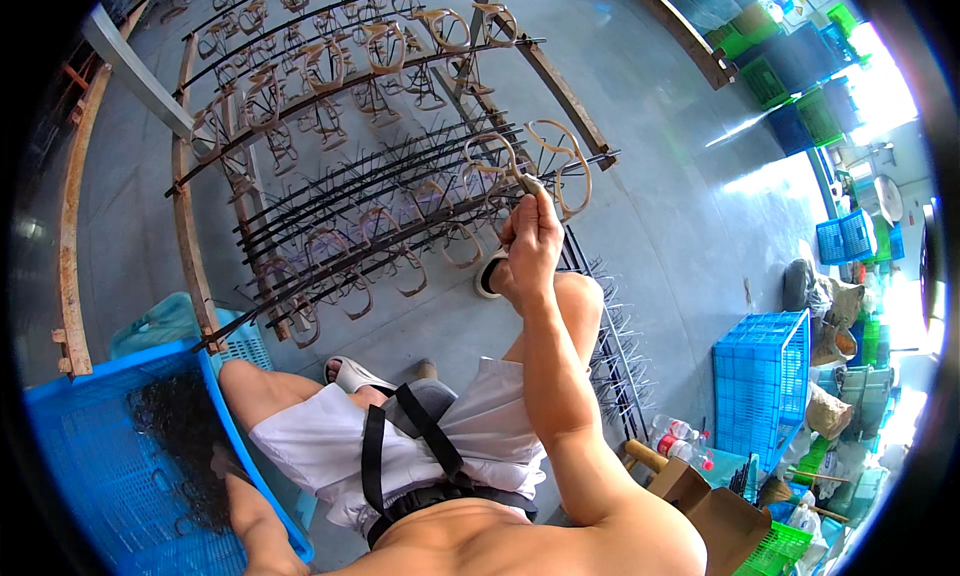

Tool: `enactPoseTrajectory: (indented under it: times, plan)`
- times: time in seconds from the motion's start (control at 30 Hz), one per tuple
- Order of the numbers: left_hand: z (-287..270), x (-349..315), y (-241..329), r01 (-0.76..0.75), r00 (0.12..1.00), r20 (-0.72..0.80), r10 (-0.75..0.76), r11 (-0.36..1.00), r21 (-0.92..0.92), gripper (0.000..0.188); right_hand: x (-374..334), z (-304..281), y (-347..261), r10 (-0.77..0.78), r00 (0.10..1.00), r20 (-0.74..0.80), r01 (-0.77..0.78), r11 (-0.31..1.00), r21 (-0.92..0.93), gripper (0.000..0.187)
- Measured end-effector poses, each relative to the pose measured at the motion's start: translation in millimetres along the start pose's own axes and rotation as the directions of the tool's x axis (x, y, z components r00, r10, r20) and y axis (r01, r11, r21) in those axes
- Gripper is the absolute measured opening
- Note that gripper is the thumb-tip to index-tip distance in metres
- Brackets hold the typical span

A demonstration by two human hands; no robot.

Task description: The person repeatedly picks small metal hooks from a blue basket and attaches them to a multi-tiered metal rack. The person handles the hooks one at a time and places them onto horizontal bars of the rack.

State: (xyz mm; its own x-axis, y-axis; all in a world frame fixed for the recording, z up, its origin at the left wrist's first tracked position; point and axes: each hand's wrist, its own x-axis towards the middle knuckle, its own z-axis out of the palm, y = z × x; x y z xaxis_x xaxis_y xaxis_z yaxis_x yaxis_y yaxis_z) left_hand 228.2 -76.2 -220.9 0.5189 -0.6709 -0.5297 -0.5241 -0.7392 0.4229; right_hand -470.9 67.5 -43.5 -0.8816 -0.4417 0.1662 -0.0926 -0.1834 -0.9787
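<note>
My right hand (533, 238) is stretched out ahead of me, its fingers (527, 208) pinched narrow on the lower edge of a tan eyeglass frame (560, 166). The frame stands just above and slightly right of the fingertips, touching them, its two loops side by side so the long axis runs left to right along the rack (400, 191). It sits at the end of a dark spiked bar, and the spikes point back toward my hand. More frames hang farther left and beyond the fingers, well apart from the grip.

My left hand (232, 463) is far down and left, inside the blue crate (95, 446) among dark frames; I cannot tell whether those fingers are closed on anything. The right hand is clearly the nearer one to the rack.
</note>
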Motion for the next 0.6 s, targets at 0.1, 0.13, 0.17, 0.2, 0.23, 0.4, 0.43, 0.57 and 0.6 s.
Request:
enactPoseTrajectory:
  times: [0.1,0.13,0.17,0.2,0.23,0.4,0.43,0.57,0.6]
  plan:
    - [-7.7,-0.1,-3.0,0.004,1.0,-0.006,-0.004,1.0,-0.022,0.068,-3.2,3.4,-5.6,-0.026,0.999,0.025,0.028,0.997,-0.068,0.022]
    - [-11.0,0.6,-3.7,0.003,1.0,-0.007,-0.004,0.999,-0.035,0.069,-3.8,5.2,-7.3,-0.025,0.999,0.034,0.028,0.997,-0.071,0.022]
    - [-14.6,1.4,-4.5,0.006,1.0,-0.008,-0.006,0.999,-0.052,0.069,-4.5,7.2,-9.0,-0.024,0.999,0.044,0.027,0.997,-0.074,0.021]
    - [-19.9,1.4,-6.7,0.01,1.0,-0.015,-0.011,0.997,-0.071,0.069,-5.4,9.5,-10.9,-0.013,0.999,0.033,0.016,0.997,-0.07,0.021]
    - [-28.3,2.8,-9.5,0.014,0.999,-0.028,-0.017,0.995,-0.101,0.07,-7.4,12.1,-12.4,0.0,1.0,0.02,0.001,0.998,-0.064,0.022]
    - [-37.0,-12.0,-3.2,-0.129,0.976,-0.196,0.094,0.976,-0.175,0.074,-6.0,10.2,-3.7,0.001,0.997,-0.072,-0.002,1.0,-0.022,0.021]
    - [-32.4,-34.5,6.0,-0.169,0.965,-0.22,0.144,0.98,-0.1,0.07,-6.3,13.2,-0.6,0.007,0.996,-0.094,-0.01,0.999,-0.032,0.021]
    - [-24.3,-54.5,27.1,-0.196,0.977,0.064,0.202,0.977,-0.087,0.048,5.1,3.6,2.7,-0.061,0.987,-0.149,0.038,0.987,-0.155,0.021]
    - [-31.0,-40.8,20.0,-0.173,0.974,0.128,0.189,0.977,-0.127,0.045,7.3,0.9,2.2,-0.036,0.99,-0.134,0.019,0.992,-0.129,0.021]
